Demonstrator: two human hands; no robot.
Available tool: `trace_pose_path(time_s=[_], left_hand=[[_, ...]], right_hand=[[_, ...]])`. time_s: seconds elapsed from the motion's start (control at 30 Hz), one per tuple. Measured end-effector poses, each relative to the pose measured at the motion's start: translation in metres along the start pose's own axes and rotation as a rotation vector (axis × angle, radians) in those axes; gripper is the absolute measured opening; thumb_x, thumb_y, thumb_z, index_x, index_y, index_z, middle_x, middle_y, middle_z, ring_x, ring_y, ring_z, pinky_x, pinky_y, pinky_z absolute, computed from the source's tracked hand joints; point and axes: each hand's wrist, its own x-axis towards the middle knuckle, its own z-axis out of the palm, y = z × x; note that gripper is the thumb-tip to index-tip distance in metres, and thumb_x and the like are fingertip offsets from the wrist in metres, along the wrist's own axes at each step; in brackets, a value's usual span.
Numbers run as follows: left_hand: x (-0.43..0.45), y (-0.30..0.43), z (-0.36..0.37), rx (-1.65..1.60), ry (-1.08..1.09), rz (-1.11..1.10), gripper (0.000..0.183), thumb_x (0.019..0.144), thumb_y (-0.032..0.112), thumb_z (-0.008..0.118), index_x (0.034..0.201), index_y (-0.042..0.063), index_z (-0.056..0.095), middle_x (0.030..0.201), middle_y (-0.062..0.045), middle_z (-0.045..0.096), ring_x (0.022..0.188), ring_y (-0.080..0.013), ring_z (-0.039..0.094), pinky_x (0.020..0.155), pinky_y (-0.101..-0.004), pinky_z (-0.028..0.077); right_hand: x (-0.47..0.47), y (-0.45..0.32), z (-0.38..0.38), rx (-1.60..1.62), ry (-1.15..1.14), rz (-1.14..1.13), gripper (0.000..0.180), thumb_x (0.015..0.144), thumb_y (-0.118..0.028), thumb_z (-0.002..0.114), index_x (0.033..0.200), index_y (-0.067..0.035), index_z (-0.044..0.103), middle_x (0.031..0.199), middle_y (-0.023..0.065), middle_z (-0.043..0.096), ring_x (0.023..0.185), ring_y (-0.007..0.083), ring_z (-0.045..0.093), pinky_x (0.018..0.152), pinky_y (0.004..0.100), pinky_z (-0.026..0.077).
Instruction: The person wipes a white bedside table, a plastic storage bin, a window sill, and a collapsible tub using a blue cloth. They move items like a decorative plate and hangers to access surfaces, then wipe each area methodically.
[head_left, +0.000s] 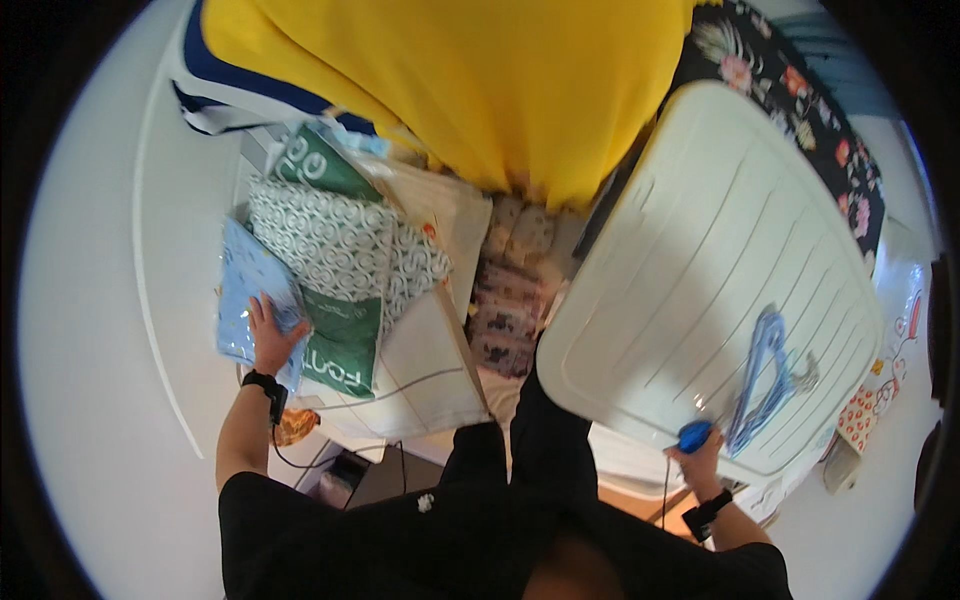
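My left hand (274, 334) lies on a pale blue package (244, 277) in clear plastic, fingers spread. Touching that package on its right is a green and white patterned bag (330, 232) bearing white writing. At the lower right, my right hand (701, 461) holds a small blue rounded object (695, 435) whose kind I cannot make out. It is at the near edge of a large white plastic lid (705, 270) with ridges. Blue clothes hangers (765, 382) lie on the lid just beyond this hand. Both wrists wear black bands with dark devices.
A yellow cloth (480, 82) hangs across the top. Black floral fabric (814, 105) is behind the lid. A white surface with dark lines (420, 375) lies under the bag. Patterned pinkish packages (506, 322) sit between it and the lid. Thin black cables run near both wrists.
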Motion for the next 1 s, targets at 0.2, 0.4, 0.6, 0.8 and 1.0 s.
trace_pose_path(time_s=[0.2, 0.4, 0.6, 0.8, 1.0], left_hand=[[-0.004, 0.021, -0.012, 0.005, -0.008, -0.087, 0.116, 0.059, 0.052, 0.077, 0.143, 0.011, 0.011, 0.146, -0.026, 0.009, 0.13, -0.0506, 0.015, 0.103, -0.0529, 0.026], [-0.002, 0.037, -0.02, -0.019, -0.085, -0.222, 0.118, 0.056, 0.054, 0.078, 0.144, 0.019, 0.007, 0.149, -0.02, 0.003, 0.134, -0.0455, 0.009, 0.099, -0.0587, 0.031], [-0.005, 0.045, -0.028, -0.068, -0.156, -0.317, 0.119, 0.056, 0.052, 0.079, 0.145, 0.022, 0.006, 0.15, -0.014, -0.002, 0.136, -0.0407, 0.004, 0.09, -0.0687, 0.032], [-0.01, 0.061, -0.048, -0.044, -0.204, -0.347, 0.119, 0.056, 0.053, 0.079, 0.145, 0.02, 0.006, 0.15, -0.013, -0.002, 0.137, -0.0392, 0.003, 0.092, -0.0683, 0.031], [-0.014, 0.051, -0.08, -0.122, -0.304, -0.346, 0.131, 0.049, 0.06, 0.079, 0.144, 0.01, 0.003, 0.146, -0.027, 0.0, 0.135, -0.0443, 0.008, 0.103, -0.0563, 0.026]], right_hand=[[-0.005, -0.005, 0.001, 0.003, 0.022, -0.013, 0.107, 0.043, -0.036, 0.09, 0.122, 0.001, 0.027, 0.118, 0.0224, 0.034, 0.103, 0.0404, 0.045, 0.085, 0.0456, 0.044], [-0.003, -0.002, -0.014, 0.038, 0.014, -0.025, 0.101, 0.042, -0.035, 0.09, 0.118, 0.0, 0.031, 0.118, 0.0231, 0.035, 0.103, 0.0421, 0.045, 0.084, 0.0465, 0.045], [-0.001, 0.001, -0.009, 0.001, 0.03, -0.035, 0.101, 0.041, -0.035, 0.09, 0.116, -0.002, 0.033, 0.12, 0.0222, 0.036, 0.106, 0.0408, 0.044, 0.085, 0.0454, 0.045], [0.002, -0.003, -0.015, -0.042, -0.006, -0.014, 0.107, 0.042, -0.035, 0.09, 0.122, 0.001, 0.03, 0.123, 0.0257, 0.035, 0.111, 0.0411, 0.043, 0.091, 0.0425, 0.043], [-0.021, -0.047, -0.051, -0.218, -0.257, 0.07, 0.105, 0.051, -0.038, 0.085, 0.128, 0.006, 0.029, 0.121, 0.027, 0.047, 0.113, 0.0374, 0.048, 0.095, 0.0392, 0.042]])
